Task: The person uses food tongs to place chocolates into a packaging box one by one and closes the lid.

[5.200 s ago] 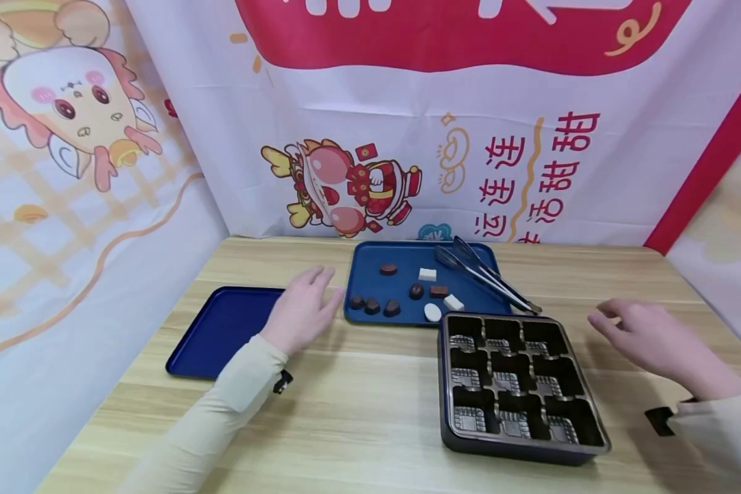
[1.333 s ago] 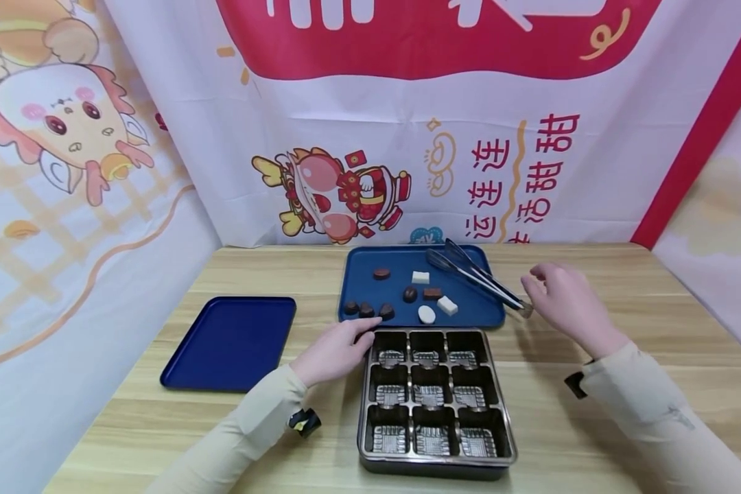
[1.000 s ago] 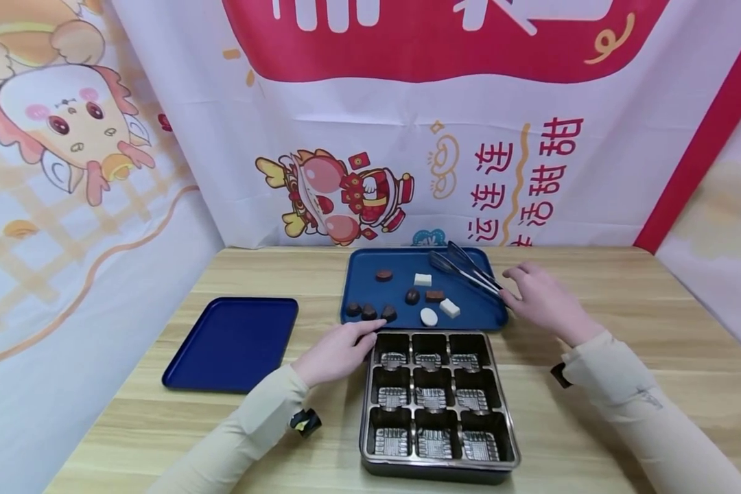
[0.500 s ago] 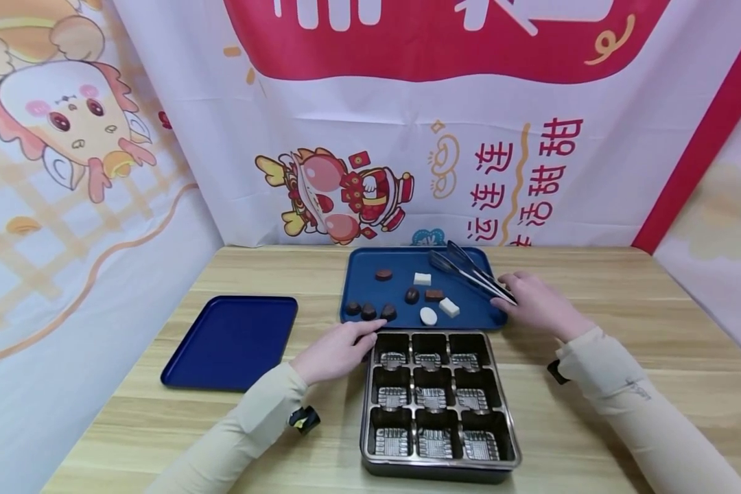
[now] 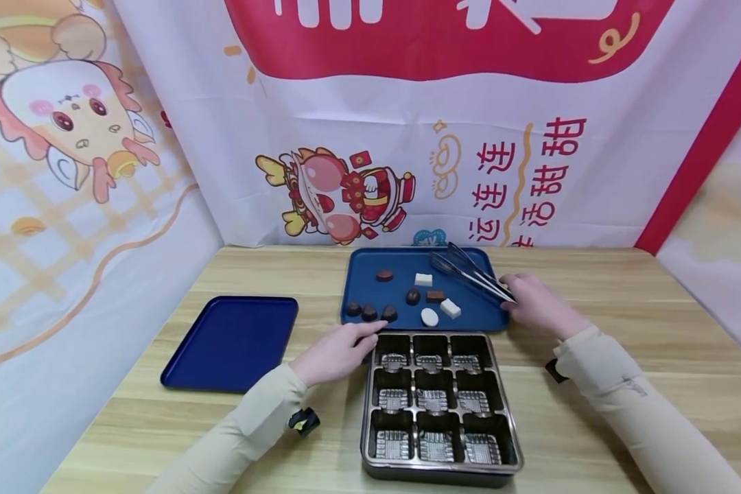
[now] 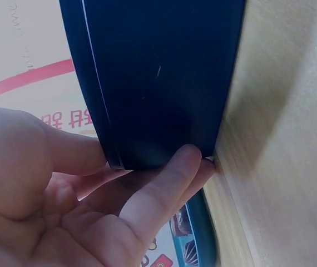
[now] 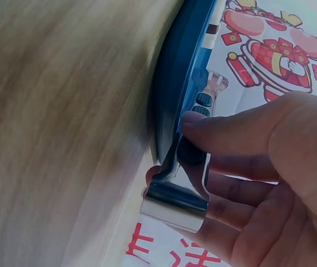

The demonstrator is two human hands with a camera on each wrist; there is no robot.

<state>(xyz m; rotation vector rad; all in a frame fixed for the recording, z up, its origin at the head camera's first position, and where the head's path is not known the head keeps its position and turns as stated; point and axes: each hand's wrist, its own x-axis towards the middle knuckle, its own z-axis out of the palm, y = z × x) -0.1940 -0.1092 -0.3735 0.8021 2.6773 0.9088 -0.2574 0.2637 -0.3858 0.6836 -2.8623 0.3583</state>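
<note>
In the head view, my left hand (image 5: 335, 353) rests against the far left corner of a dark box (image 5: 444, 475) with a brown compartmented insert (image 5: 433, 370). Its index finger reaches past that corner; in the left wrist view, thumb and fingers touch the box's side (image 6: 158, 83). My right hand (image 5: 540, 305) grips the hinged end of metal tongs (image 5: 478, 278), thumb above and fingers beneath, as the right wrist view shows. The dark tong heads lie over a blue tray (image 5: 370, 257). On it sit dark chocolates (image 5: 389, 313), brown pieces (image 5: 435, 296) and white pieces (image 5: 451, 307).
A second, darker blue tray (image 5: 234, 343) lies to the left on the wooden table (image 5: 321, 439). A printed cloth (image 5: 346, 103) hangs behind the table. The box stands just in front of the chocolate tray.
The box has shifted left and nearer, and my left hand has come to its corner. My right hand has moved left to the tongs and taken hold of their end.
</note>
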